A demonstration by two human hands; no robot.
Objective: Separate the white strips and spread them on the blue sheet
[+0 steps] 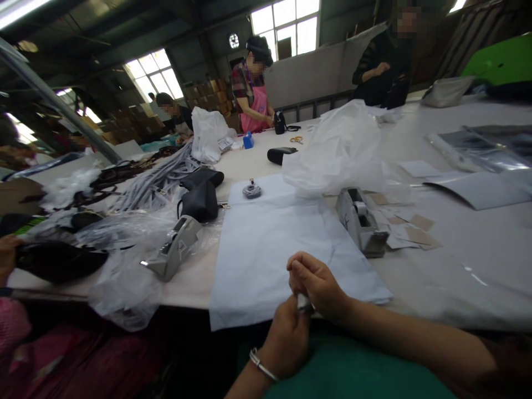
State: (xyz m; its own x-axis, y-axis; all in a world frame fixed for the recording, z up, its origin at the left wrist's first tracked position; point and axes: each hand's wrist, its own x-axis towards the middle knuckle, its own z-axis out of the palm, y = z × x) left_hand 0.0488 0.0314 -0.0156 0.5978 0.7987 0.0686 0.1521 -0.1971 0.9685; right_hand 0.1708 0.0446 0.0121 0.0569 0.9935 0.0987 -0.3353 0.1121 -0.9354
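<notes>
My left hand [286,338], with a silver bracelet on its wrist, and my right hand [318,285] meet at the near edge of the table. Both are closed around a small pale object [302,302] pinched between them; most of it is hidden and I cannot tell what it is. The hands hover over the front edge of a sheet of light blue tissue paper [266,244] spread on the white table [457,260].
A grey tape dispenser [361,220] stands right of the paper, another [172,247] lies left on clear plastic. Black bags [200,200], a small round item [251,190], crumpled white plastic [341,149] and paper pieces [409,227] lie around. Other people work at the far side; a hand [6,255] shows at left.
</notes>
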